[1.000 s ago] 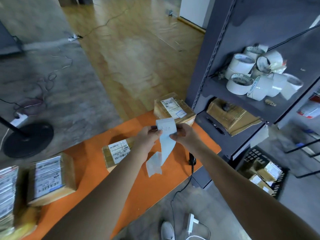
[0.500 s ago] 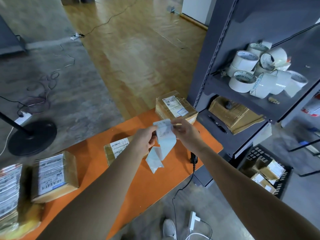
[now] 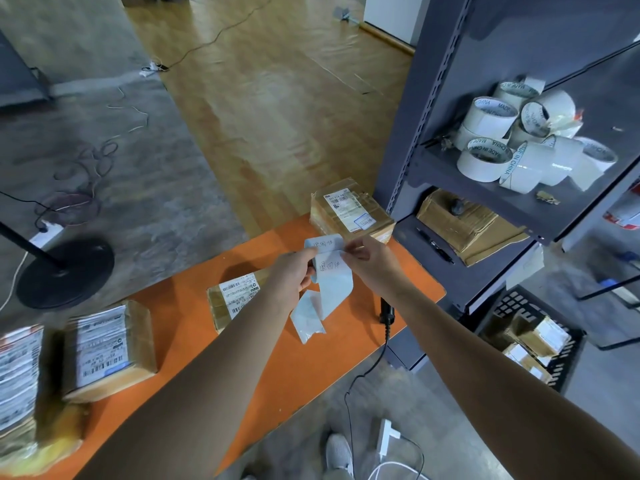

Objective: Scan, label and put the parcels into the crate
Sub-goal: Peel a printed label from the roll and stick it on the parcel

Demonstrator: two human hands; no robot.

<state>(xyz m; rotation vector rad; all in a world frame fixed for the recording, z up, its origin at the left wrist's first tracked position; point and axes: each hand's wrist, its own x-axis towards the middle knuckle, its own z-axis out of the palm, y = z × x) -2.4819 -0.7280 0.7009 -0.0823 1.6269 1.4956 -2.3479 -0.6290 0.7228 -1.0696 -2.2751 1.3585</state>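
Above orange table (image 3: 180, 306), label strip (image 3: 334, 282) between fingers (image 3: 354, 244)

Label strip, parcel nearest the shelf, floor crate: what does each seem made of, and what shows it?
Label strip: thin matte paper, likely; it curls and hangs limp. Parcel: brown cardboard, seemingly under glossy tape; it shines. Crate: black, probably moulded plastic; its wall is a grid of holes.

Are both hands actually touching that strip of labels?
Touching. The head view shows the left hand and right hand each pinching the top of the label strip.
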